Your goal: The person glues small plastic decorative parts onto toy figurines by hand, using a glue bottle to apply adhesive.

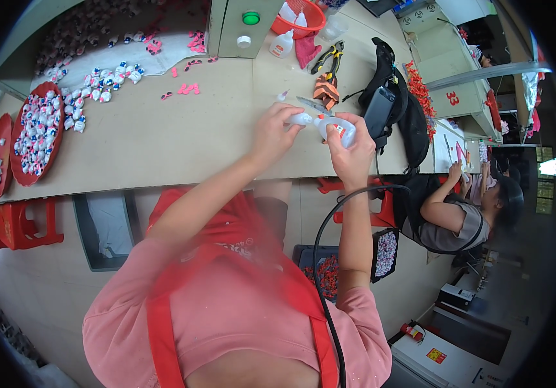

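two hands meet just right of frame centre, above the far edge of the tan worktable [161, 139], both on one small white squeeze bottle [330, 126]. largest first: table spans the upper half of the frame; on it at left, red trays [35, 136] heaped with small white figures, more of these scattered toward upper left; a black bag [397, 110] right of the hands; a red basket [300, 19] and pliers [330, 58] at upper centre. bottle's long axis runs roughly left-right across the picture, tilted slightly down to the right. right hand [349, 152] wraps the body, fingers curled closed around it, thumb side up. left hand [275, 132] comes in from the left, fingertips pressed together pinching the bottle's left end, the narrow nozzle or cap part [300, 119]; cannot tell which. bottle lies between the hands, touching both, right hand carrying it. a second person sits at lower right, apart.
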Demonstrator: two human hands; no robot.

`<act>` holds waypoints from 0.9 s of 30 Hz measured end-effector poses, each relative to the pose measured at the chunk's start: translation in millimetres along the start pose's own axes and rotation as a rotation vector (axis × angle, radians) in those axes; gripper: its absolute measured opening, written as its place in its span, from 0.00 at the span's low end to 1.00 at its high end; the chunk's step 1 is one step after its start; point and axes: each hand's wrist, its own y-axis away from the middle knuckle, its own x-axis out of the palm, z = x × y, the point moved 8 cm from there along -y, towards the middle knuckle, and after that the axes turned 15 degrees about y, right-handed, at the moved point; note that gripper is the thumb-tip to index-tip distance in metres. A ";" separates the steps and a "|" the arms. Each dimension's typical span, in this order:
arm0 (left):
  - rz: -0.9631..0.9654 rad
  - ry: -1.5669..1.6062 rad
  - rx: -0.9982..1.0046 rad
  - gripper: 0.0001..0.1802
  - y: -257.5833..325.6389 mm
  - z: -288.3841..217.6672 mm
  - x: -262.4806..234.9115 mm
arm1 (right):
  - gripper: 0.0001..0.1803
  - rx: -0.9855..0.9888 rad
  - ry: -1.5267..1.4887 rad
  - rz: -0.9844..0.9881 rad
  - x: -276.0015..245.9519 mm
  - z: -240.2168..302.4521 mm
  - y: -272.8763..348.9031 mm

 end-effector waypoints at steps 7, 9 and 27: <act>0.001 -0.011 -0.004 0.17 -0.1 -1.3 0.0 | 0.13 0.006 0.004 0.006 0.0 0.8 -0.9; -0.012 -0.014 0.026 0.17 -0.4 -3.2 0.1 | 0.13 0.003 0.007 0.001 -0.6 2.2 -0.8; -0.013 -0.010 0.035 0.17 -0.1 -5.1 -1.0 | 0.12 0.018 -0.010 0.013 -0.8 4.7 -0.2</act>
